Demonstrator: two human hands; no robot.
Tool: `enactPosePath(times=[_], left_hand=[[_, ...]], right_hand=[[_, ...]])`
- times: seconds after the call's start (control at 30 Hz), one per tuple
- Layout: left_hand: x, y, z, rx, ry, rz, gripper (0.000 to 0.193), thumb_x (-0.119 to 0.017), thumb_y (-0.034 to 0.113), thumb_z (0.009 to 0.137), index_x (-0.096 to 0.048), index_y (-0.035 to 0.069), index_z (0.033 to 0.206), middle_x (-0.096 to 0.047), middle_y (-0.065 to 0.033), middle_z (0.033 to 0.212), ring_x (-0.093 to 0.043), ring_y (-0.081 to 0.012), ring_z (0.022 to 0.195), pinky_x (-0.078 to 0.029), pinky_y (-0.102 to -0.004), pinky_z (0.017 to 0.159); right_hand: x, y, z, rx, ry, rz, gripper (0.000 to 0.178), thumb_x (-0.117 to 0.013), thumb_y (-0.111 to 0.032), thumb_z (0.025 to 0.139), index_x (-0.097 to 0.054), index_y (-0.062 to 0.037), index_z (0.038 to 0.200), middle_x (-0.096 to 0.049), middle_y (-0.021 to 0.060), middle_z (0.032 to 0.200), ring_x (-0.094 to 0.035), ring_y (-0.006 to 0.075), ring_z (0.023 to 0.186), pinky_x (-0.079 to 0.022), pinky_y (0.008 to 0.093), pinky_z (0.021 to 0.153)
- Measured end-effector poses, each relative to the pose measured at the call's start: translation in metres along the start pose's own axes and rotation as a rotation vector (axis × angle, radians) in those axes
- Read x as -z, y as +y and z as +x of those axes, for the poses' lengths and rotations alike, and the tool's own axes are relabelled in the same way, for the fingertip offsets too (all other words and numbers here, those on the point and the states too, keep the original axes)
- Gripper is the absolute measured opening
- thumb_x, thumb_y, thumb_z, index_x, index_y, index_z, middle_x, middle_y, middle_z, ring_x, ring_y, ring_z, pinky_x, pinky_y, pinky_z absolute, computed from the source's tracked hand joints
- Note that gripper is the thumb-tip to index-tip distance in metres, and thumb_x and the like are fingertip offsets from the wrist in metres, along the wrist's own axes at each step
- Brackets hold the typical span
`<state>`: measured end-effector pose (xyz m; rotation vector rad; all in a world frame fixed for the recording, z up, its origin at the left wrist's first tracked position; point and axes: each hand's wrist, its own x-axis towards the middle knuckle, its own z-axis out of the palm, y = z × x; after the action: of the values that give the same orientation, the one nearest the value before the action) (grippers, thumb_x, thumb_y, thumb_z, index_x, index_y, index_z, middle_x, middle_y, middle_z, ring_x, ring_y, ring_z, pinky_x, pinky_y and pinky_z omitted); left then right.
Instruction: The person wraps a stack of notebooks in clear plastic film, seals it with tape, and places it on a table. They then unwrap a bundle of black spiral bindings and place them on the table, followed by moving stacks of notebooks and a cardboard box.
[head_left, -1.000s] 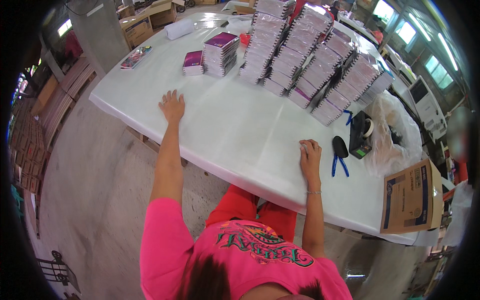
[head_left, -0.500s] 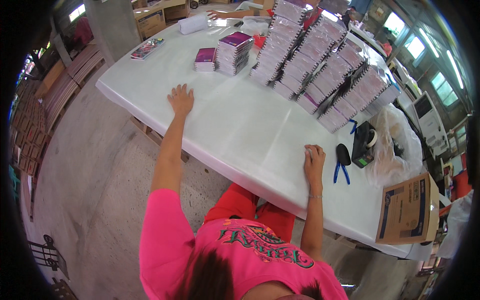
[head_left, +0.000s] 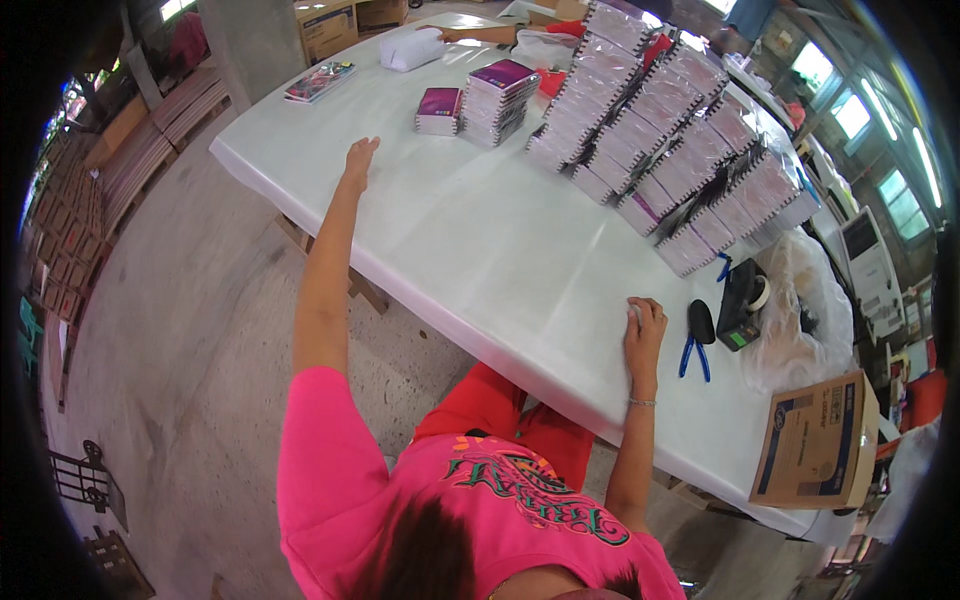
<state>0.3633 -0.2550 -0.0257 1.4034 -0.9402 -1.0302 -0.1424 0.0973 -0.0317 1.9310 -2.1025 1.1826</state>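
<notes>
leftmost on the white tabletop [head_left: 480, 240], a few colourful booklets [head_left: 320, 82] lie flat by its left edge. nearer the front edge, the person's left hand [head_left: 362, 158] is at the end of an outstretched arm, turned side-on, so one cannot tell how wide its fingers stand or whether the palm touches the surface. further back, close to the far edge, lies a white bundle [head_left: 412, 50], with a co-worker's hand [head_left: 434, 34] right at it; contact is unclear. a short stack of purple-covered notebooks [head_left: 438, 115] stands beyond the left fingertips and to their right, clearly apart from them, and just beside it rises a taller notebook stack [head_left: 497, 108]. next come four rows of plastic-wrapped spiral-bound books [head_left: 650, 130], piled high and slanting from the far edge toward the tabletop's right half.

in front of these piles, near the front edge, the person's right hand [head_left: 645, 322] rests on the surface, fingers loosely bent and relaxed, thumb a little away from them. a blue-handled tool [head_left: 694, 358] with a dark rounded end lies just to the right of those fingers, not touching them. past it stand a black tape dispenser [head_left: 740, 310] and a crumpled clear plastic bag [head_left: 800, 345], then a cardboard box [head_left: 812, 440] at the front right corner.
</notes>
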Motion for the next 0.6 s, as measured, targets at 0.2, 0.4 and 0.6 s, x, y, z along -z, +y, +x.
enactPosePath(times=[0.2, 0.4, 0.6], left_hand=[[-0.019, 0.022, -0.020, -0.340, 0.310, 0.437, 0.108, -0.079, 0.057, 0.069, -0.023, 0.011, 0.150, -0.028, -0.0241, 0.145, -0.034, -0.0407, 0.132, -0.032, -0.0513, 0.107], [-0.011, 0.035, 0.010, -0.619, 0.382, 0.622, 0.105, -0.081, 0.057, 0.065, -0.028, 0.019, 0.148, -0.027, -0.0242, 0.143, -0.031, -0.0450, 0.131, -0.033, -0.0551, 0.105], [-0.036, 0.022, 0.057, -0.650, 0.301, 0.702, 0.103, -0.080, 0.052, 0.067, -0.026, 0.018, 0.149, -0.029, -0.0262, 0.142, -0.031, -0.0463, 0.131, -0.032, -0.0557, 0.107]], right_hand=[[0.004, 0.007, -0.002, 0.007, 0.010, -0.056, 0.022, -0.057, -0.001, 0.088, -0.063, -0.0070, 0.109, -0.056, 0.0136, 0.112, -0.049, 0.0324, 0.108, -0.039, 0.0418, 0.094], [0.001, 0.006, -0.002, 0.022, 0.004, -0.047, 0.021, -0.056, -0.003, 0.089, -0.063, -0.0066, 0.109, -0.056, 0.0138, 0.112, -0.049, 0.0331, 0.108, -0.039, 0.0426, 0.095], [0.005, 0.005, -0.003, -0.007, 0.005, -0.035, 0.019, -0.056, -0.004, 0.090, -0.062, -0.0063, 0.108, -0.055, 0.0138, 0.113, -0.048, 0.0332, 0.108, -0.039, 0.0424, 0.095]])
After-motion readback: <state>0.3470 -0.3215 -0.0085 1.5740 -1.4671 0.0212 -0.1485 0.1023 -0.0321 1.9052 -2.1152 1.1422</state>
